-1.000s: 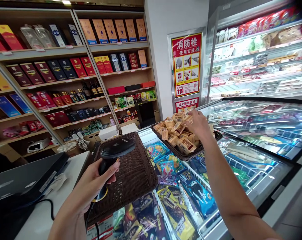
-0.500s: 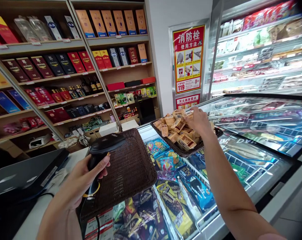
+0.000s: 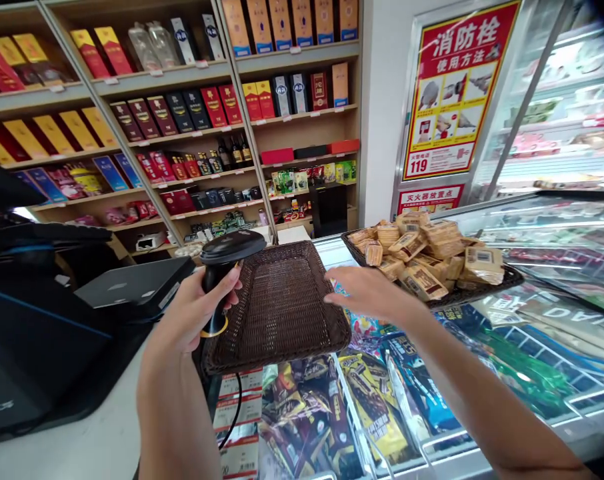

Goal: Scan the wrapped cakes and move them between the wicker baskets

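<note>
My left hand [image 3: 189,317] is closed round the handle of a black barcode scanner [image 3: 229,250], held upright at the left edge of an empty brown wicker basket [image 3: 282,303]. My right hand [image 3: 367,291] hovers at that basket's right rim with its fingers stretched out toward the left; nothing shows in it. Behind and to the right of it stands a second dark wicker basket [image 3: 505,277] heaped with small tan wrapped snacks [image 3: 422,250]. Both baskets rest on the glass lid of a chest freezer [image 3: 532,333].
Ice-cream packets [image 3: 367,400] fill the freezer below the glass. A black till screen and terminal [image 3: 42,320] stand on the white counter at left, with the scanner's cable [image 3: 235,410] hanging down. Shelves of boxed bottles [image 3: 182,113] line the back wall; a red poster [image 3: 452,93] and a chilled display are at right.
My right hand has come away from the snack basket and moved left to the empty basket's rim. The view has swung left. The scanner stays in my left hand.
</note>
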